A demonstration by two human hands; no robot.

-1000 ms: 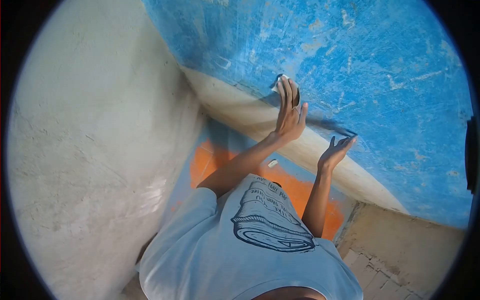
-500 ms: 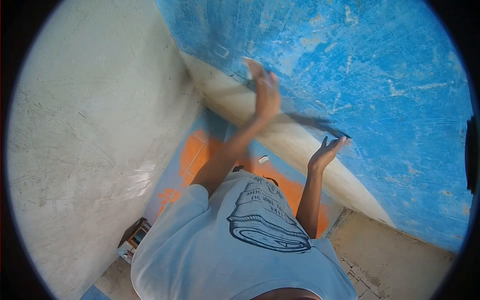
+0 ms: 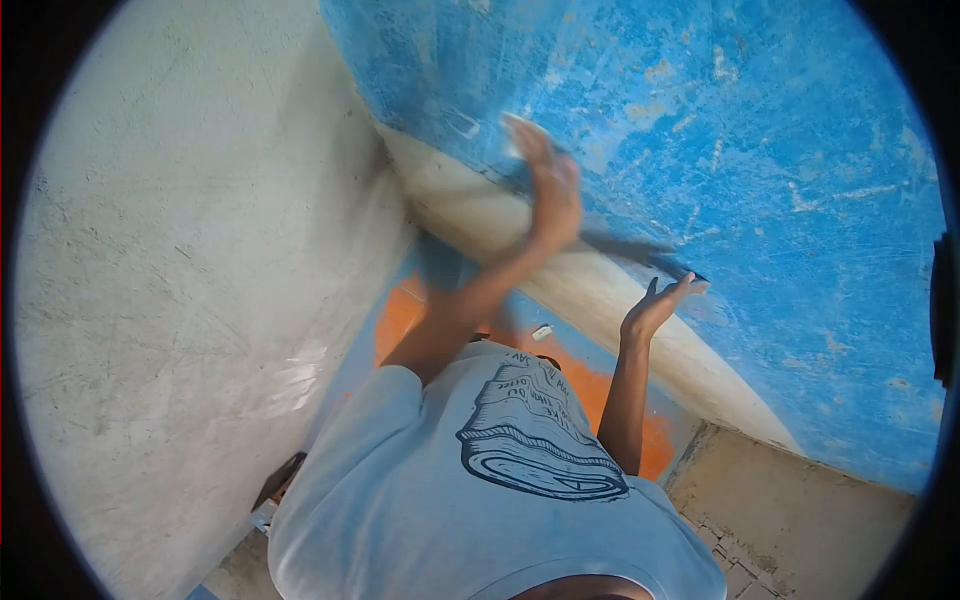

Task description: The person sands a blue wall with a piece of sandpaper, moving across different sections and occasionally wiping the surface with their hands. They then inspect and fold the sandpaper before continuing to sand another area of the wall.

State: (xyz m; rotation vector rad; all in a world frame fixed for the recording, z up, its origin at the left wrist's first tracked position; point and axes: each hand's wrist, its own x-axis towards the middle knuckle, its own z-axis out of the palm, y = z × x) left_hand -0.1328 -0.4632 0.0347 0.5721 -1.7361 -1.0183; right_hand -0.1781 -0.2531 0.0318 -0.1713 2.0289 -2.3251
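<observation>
My left hand (image 3: 556, 195) is raised against the blue painted wall (image 3: 790, 190), just above the pale band along its lower edge. Motion smears its fingers, which look pressed together. Something thin and pale (image 3: 514, 128) shows at their tips; I cannot make out what it is. Farther right, my right hand (image 3: 660, 308) rests against the same wall, fingers stretched out and thumb apart, holding nothing visible. Dark shadows of the hands fall on the blue paint, which is scuffed and scratched.
A rough off-white wall (image 3: 190, 240) meets the blue one at a corner on the left. The pale curved band (image 3: 590, 290) runs below the blue paint. Beneath are an orange and blue floor (image 3: 655, 445) and a small white object (image 3: 542, 332). A dark-edged item (image 3: 277, 482) stands lower left.
The whole view has shifted slightly, moving the walls right and down in it. My left hand has slid a little along the blue wall, while my right hand stays nearly in place.
</observation>
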